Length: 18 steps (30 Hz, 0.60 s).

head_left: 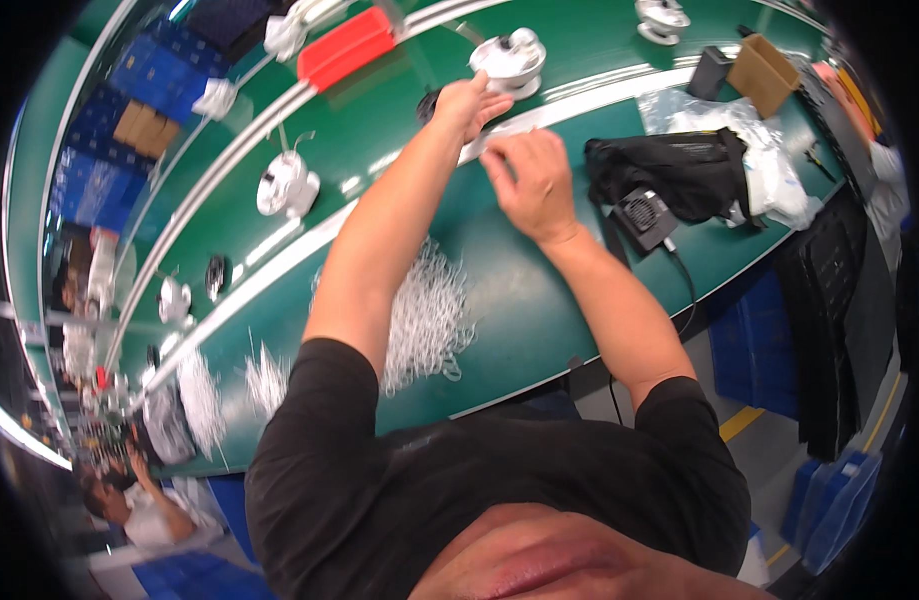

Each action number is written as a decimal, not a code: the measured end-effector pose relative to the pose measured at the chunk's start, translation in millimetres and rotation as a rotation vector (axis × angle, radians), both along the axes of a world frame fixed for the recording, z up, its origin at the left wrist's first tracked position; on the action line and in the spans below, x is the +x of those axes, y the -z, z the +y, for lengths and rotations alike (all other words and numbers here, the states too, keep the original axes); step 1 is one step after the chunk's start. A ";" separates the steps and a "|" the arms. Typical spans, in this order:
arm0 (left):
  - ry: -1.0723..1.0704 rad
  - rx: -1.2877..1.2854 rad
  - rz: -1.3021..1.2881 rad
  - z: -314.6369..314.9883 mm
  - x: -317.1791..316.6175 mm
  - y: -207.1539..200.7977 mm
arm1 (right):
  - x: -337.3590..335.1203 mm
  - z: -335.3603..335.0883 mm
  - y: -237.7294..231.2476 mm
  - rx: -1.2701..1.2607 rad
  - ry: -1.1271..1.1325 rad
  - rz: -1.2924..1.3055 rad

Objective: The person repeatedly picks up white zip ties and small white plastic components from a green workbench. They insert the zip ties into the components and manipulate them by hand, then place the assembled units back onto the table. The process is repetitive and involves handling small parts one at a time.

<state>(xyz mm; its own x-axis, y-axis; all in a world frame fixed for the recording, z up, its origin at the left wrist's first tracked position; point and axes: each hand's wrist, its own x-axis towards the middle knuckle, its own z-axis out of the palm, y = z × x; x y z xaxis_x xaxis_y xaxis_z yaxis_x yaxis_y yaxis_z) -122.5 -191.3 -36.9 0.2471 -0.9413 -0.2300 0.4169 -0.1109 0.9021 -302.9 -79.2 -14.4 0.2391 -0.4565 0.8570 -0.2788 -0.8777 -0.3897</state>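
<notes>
A white rounded device (509, 68) with a dish-like rim sits on the green conveyor, straight ahead of me. My left hand (467, 107) reaches to its near left side, fingers stretched out and apart, and seems to touch or nearly touch the rim. Just behind that hand a small black object (428, 107) is partly hidden. My right hand (535, 183) hovers over the pale rail at the near side of the conveyor, fingers curled toward the thumb. Whatever it may hold is hidden. Under my left arm, a pile of white looped ties (429, 320) lies on the green table (529, 320).
More white devices (286, 185) stand along the conveyor, with a red bin (346, 48) beyond. At right lie a black bag (669, 175), a small black fan-like device (643, 215) with a cable, and a cardboard box (763, 75). A co-worker (154, 505) sits far left.
</notes>
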 end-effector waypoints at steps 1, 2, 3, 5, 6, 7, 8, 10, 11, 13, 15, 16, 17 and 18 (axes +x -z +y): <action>0.019 0.010 -0.073 15.3 -1.5 -9.9 | 0.7 -1.6 3.5 -0.011 -0.006 0.008; 0.069 -0.012 -0.198 33.2 5.4 -16.3 | 0.3 0.7 2.4 0.013 0.009 0.036; 0.121 -0.026 -0.324 53.4 14.9 -24.3 | 0.3 0.9 4.3 0.046 -0.015 0.040; 0.146 0.027 -0.611 101.7 27.4 -50.1 | 0.3 -2.6 15.3 0.046 0.012 0.065; 0.155 0.013 -0.703 122.9 50.1 -51.8 | 3.1 -0.7 15.7 0.052 -0.007 0.064; 0.165 -0.016 -0.872 143.8 86.9 -47.3 | 5.8 1.8 13.4 0.069 -0.025 0.093; 0.086 0.023 -0.976 172.2 97.9 -58.2 | 5.3 -0.5 16.9 0.077 -0.045 0.084; -0.004 0.125 -1.079 217.9 134.8 -80.5 | 3.5 -3.0 18.8 0.120 -0.049 0.112; -0.042 0.219 -1.078 254.2 159.3 -93.5 | 7.5 -0.4 18.1 0.141 -0.077 0.128; -0.133 0.326 -1.286 315.0 200.5 -95.7 | 15.3 3.9 19.3 0.188 -0.120 0.094; -0.216 0.432 -1.244 362.2 222.2 -85.9 | 17.4 5.4 17.9 0.246 -0.109 0.135; -0.249 0.476 -1.219 378.5 229.6 -78.3 | 15.2 7.7 19.6 0.276 -0.107 0.136; -0.259 0.510 -1.190 393.7 230.7 -74.9 | 13.1 8.5 20.5 0.308 -0.111 0.132; -0.265 0.543 -1.162 407.4 230.8 -71.4 | 13.6 8.7 22.1 0.350 -0.111 0.160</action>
